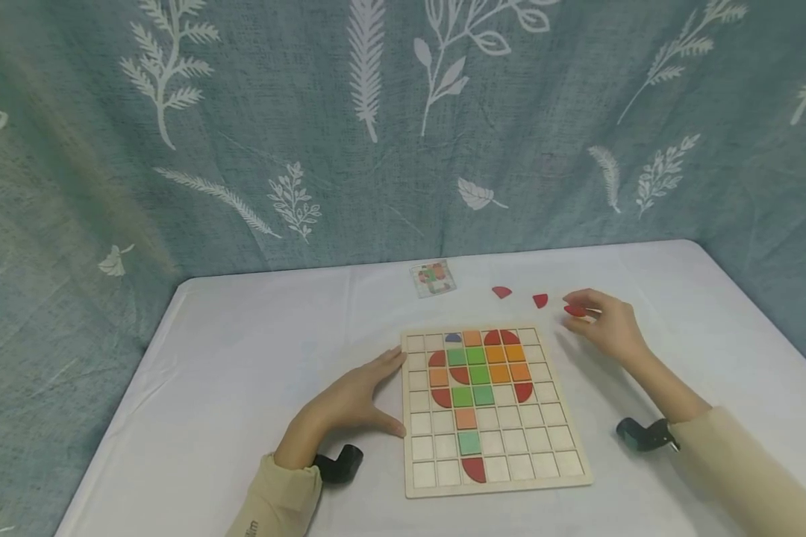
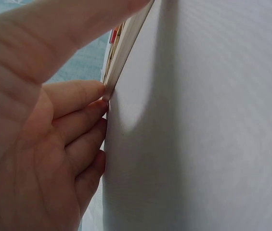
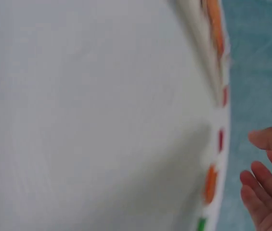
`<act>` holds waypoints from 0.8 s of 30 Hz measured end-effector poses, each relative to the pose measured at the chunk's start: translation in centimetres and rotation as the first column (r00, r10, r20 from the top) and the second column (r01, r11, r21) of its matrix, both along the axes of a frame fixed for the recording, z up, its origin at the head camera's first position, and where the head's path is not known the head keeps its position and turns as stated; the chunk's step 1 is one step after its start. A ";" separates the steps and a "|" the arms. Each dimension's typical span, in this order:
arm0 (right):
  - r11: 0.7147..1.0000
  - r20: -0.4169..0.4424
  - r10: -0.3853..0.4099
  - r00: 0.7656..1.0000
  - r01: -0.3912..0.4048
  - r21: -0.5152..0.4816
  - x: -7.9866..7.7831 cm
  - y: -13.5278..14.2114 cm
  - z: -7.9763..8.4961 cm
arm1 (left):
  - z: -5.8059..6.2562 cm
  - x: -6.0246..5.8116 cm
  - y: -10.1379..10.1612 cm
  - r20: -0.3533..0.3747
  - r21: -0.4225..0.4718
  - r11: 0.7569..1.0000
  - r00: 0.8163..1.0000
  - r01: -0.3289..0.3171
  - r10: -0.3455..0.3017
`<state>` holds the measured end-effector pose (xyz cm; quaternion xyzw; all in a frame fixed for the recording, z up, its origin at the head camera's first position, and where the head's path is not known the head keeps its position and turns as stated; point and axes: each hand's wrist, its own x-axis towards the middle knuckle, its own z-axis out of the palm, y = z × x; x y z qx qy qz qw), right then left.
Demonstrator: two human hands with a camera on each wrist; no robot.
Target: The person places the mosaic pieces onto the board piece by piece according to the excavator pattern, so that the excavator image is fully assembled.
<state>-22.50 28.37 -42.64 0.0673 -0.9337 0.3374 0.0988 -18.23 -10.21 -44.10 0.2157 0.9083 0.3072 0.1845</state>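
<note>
A square gridded wooden board [image 1: 574, 470] carries red, orange, salmon and green pieces in some of its cells. My left hand [image 1: 356, 399] rests against the board's left edge, its thumb and fingertips touching the rim and the fingers extended. Beyond the board's far right corner, my right hand [image 1: 604, 324] pinches a red piece [image 1: 575, 310] between thumb and fingers. In the right wrist view the right hand [image 3: 270, 183] shows at the right edge, with no piece visible in it. Two red quarter-round pieces, one of them a loose piece [image 1: 501, 292], lie left of this hand.
Behind the board lies a small pattern card [image 1: 433, 278]. Blurred orange [image 3: 210, 184] and green [image 3: 201, 224] pieces lie along the table in the right wrist view. The table has a white cloth [image 1: 255, 335]. A patterned teal curtain [image 1: 376, 149] hangs behind it.
</note>
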 end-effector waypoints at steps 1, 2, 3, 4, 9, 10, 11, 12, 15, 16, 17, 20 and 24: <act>1.000 0.027 -0.027 0.999 0.027 0.000 -0.3 0.4 -0.1 | 0.0 0.0 0.0 0.002 0.000 1.000 1.000 0.001 -0.001; 0.999 0.058 -0.051 0.997 0.051 -0.003 -0.6 0.8 -0.3 | 0.0 0.0 0.0 0.003 0.000 1.000 1.000 0.002 -0.002; 0.997 0.089 -0.073 0.993 0.074 -0.006 -0.9 1.0 -0.4 | 0.0 0.0 0.0 0.002 -0.001 1.000 1.000 0.006 -0.006; 0.996 0.117 -0.090 0.989 0.091 -0.009 -1.1 1.3 -0.5 | 0.0 0.1 0.0 0.001 0.002 1.000 1.000 0.011 -0.011; 0.994 0.156 -0.101 0.983 0.105 -0.018 -1.7 1.8 -0.8 | 0.0 0.1 0.0 0.000 0.000 1.000 1.000 0.017 -0.017; 0.995 0.152 -0.099 0.983 0.103 -0.017 -1.8 1.9 -0.9 | 0.0 0.1 0.0 -0.002 0.001 1.000 1.000 0.016 -0.016; 0.995 0.145 -0.095 0.985 0.099 -0.016 -1.9 1.9 -0.9 | 0.0 0.1 0.0 -0.001 -0.002 1.000 1.000 0.012 -0.012; 0.995 0.144 -0.092 0.985 0.095 -0.015 -2.1 1.9 -0.9 | 0.0 0.1 0.0 -0.004 -0.002 1.000 1.000 0.010 -0.010; 0.996 0.143 -0.088 0.986 0.091 -0.013 -2.4 1.8 -1.0 | 0.0 0.1 0.0 -0.009 -0.008 1.000 1.000 0.007 -0.007; 0.996 0.142 -0.089 0.986 0.091 -0.012 -2.5 1.8 -1.1 | -0.1 0.1 0.0 -0.010 -0.009 1.000 1.000 0.006 -0.006; 0.996 0.140 -0.086 0.986 0.089 -0.008 -2.6 1.8 -1.1 | -0.1 0.1 0.0 -0.010 -0.011 1.000 1.000 0.004 -0.004; 0.996 0.127 -0.086 0.988 0.086 0.005 -2.8 1.7 -1.1 | -0.1 0.0 0.0 -0.012 -0.015 1.000 1.000 0.003 -0.004; 0.996 0.093 -0.087 0.992 0.088 -0.005 -2.7 1.3 -0.9 | -0.1 0.0 0.0 -0.010 -0.010 1.000 1.000 0.006 -0.006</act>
